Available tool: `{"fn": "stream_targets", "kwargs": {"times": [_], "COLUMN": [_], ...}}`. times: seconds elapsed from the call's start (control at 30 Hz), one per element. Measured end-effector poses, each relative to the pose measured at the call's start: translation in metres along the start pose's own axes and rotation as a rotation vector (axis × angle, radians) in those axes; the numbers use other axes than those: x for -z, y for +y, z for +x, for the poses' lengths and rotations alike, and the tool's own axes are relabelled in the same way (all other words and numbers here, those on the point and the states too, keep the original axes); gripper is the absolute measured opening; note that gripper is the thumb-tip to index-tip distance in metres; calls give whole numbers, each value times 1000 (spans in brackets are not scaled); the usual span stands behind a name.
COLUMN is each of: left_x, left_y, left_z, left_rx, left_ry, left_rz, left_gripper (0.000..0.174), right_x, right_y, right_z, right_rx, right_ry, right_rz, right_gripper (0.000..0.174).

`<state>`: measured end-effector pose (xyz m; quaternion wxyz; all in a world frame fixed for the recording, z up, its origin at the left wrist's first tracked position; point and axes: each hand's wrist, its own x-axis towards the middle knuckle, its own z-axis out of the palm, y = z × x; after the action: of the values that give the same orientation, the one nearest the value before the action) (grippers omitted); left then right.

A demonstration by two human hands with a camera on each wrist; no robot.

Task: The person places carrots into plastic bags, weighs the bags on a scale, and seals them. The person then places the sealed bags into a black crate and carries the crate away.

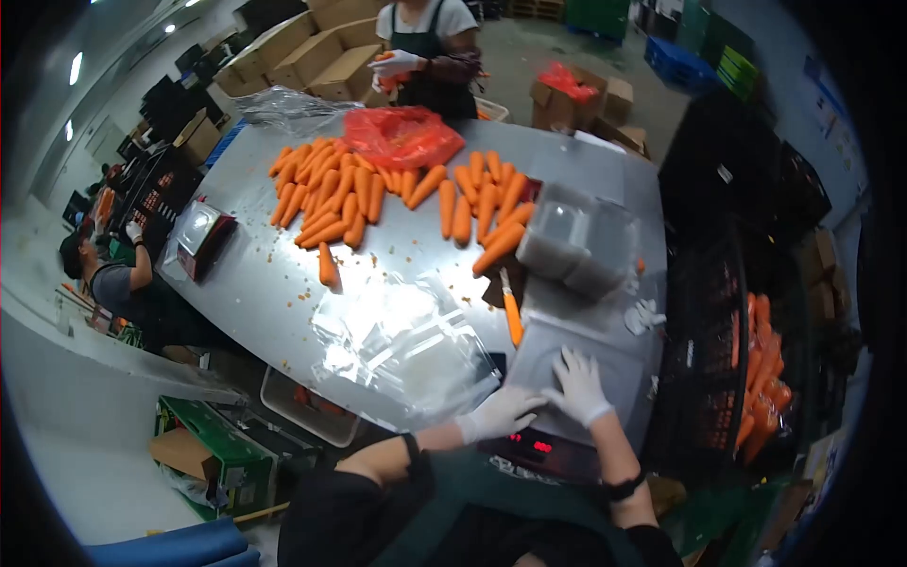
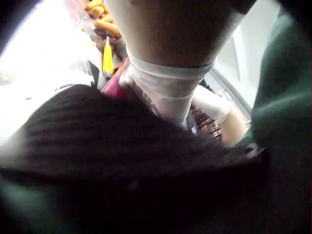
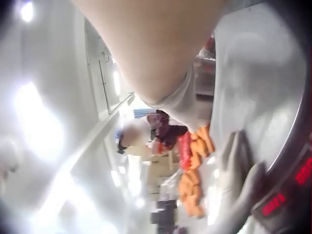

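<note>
Both hands wear white gloves at a digital scale with red digits [image 1: 540, 448]. My right hand [image 1: 578, 387] rests on the scale's grey plate [image 1: 539, 369] with its fingers spread straight. Beside it, my left hand [image 1: 505, 413] reaches over the scale's near left side, fingers extended and holding nothing. In the right wrist view the left hand [image 3: 235, 183] lies flat near the lit display [image 3: 274, 204]. Just beyond the plate is a slim tool with an orange handle [image 1: 512, 317]. Clear plastic bags [image 1: 402, 345] lie left of the left hand.
Carrots [image 1: 331, 189] are piled across the table's far side, with a red plastic bag [image 1: 404, 137] behind. Stacked clear tubs [image 1: 578, 241] stand beyond the scale. A black crate [image 1: 704, 350] is at the right. One person [image 1: 430, 47] stands opposite, another [image 1: 128, 274] at left.
</note>
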<state>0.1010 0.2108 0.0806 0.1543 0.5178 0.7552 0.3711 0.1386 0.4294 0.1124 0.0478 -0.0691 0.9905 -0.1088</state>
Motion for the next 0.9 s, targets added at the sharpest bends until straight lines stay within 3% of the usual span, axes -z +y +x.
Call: {"fn": "stream_targets", "kwargs": {"times": [0.03,0.07,0.13,0.2,0.27,0.33,0.37,0.4,0.47,0.5,0.57,0.6,0.7,0.73,0.8,0.9], "left_x": [30,56,109,149,198,248,278,299,339,348,356,356,371,386,404,415], "left_y": [6,-14,-60,-106,-173,-221,-232,-267,-325,-348,-386,-400,-427,-425,-419,-422], "left_z": [-14,-28,-60,-101,-124,-112,-98,-83,-49,-36,-12,-4,12,15,10,12], "left_rx": [67,68,496,953,877,837,734,582,619,607,1044,1040,1162,1162,1440,1446], "left_ry": [81,96,350,572,825,826,804,796,871,874,816,832,688,699,533,463], "left_rz": [-77,-72,-193,-321,-350,-22,-123,118,428,424,399,386,732,726,763,674], "left_gripper": [37,37,34,32,43,40,39,45,57,57,70,70,90,90,98,97], "right_x": [7,-4,-7,-23,-26,-21,-26,-26,-25,-30,-28,-26,-37,-37,-31,-29], "right_y": [-11,-9,-23,-38,-47,-66,-69,-76,-79,-76,-80,-81,-84,-85,-90,-90], "right_z": [0,1,-2,-10,15,18,23,21,37,35,34,35,35,38,41,43], "right_rx": [-13,20,-168,-277,-371,-515,-513,-531,-590,-595,-596,-591,-617,-623,-640,-648], "right_ry": [-95,-62,115,98,130,46,100,79,80,94,112,127,136,125,105,99], "right_rz": [277,534,402,244,77,103,112,115,83,82,100,127,8,-23,-12,-16], "right_gripper": [63,64,68,72,75,79,81,81,83,84,84,84,84,85,80,80]}}
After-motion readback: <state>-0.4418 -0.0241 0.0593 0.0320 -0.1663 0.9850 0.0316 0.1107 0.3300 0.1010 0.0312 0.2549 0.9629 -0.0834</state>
